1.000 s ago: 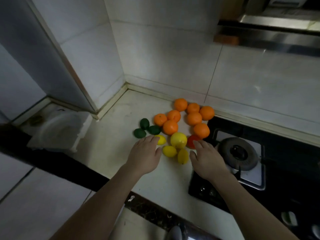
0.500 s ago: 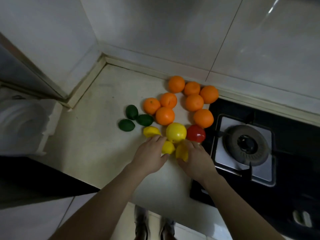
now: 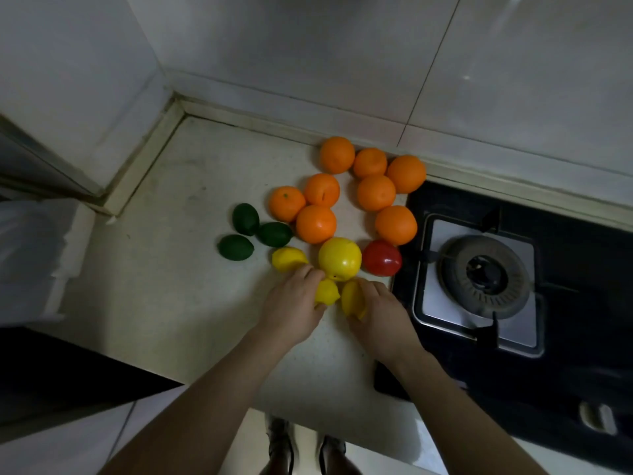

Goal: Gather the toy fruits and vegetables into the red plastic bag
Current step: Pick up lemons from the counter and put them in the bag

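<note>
Left lemon (image 3: 327,292), a smooth glossy oval, sits inside the curled fingers of my left hand (image 3: 294,303); right lemon (image 3: 352,298), just beside, is clamped by my right hand (image 3: 380,313).

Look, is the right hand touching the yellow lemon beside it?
Touching. The head view shows the right hand curled around the lemon, with no gap between them.

Looks like a home kitchen. Shows a round gas burner (image 3: 484,274) on a steel plate (image 3: 445,305), sunk in a black glass hob (image 3: 575,228). Left of the burner, has a pale speckled countertop (image 3: 171,275) running into a corner. Behind the burner, rises in glossy white wall tiles (image 3: 325,56). Below and left of the burner, drops to a tiled floor (image 3: 65,447).
</note>
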Demonstrator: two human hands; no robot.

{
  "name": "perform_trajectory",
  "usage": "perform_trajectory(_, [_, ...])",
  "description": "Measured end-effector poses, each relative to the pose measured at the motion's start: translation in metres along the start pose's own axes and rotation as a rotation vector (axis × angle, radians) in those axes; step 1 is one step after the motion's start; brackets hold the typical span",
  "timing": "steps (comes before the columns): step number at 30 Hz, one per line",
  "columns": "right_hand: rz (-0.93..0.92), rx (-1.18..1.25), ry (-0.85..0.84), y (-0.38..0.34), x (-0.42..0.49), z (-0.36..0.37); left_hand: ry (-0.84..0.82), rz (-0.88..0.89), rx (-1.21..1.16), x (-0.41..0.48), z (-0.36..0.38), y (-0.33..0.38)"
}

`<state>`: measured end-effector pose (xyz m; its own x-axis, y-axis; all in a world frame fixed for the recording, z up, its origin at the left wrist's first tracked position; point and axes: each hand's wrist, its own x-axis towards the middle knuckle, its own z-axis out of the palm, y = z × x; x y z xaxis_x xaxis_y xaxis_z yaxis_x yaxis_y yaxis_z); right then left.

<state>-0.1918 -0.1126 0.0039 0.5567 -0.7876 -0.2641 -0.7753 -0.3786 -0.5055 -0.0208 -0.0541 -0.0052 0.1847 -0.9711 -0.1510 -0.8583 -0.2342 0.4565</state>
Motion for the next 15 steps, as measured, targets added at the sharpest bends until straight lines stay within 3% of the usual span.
perform_trajectory(6, [0.002,-0.011,0.037,-0.005,-0.010,-0.011,0.055,0.015,-0.003,-0.010,-0.013,-0.001])
perform_trajectory(15, [0.042,-0.028,0.242,-0.041,-0.054,-0.054,0.153,0.128,-0.011,-0.030,-0.065,0.009])
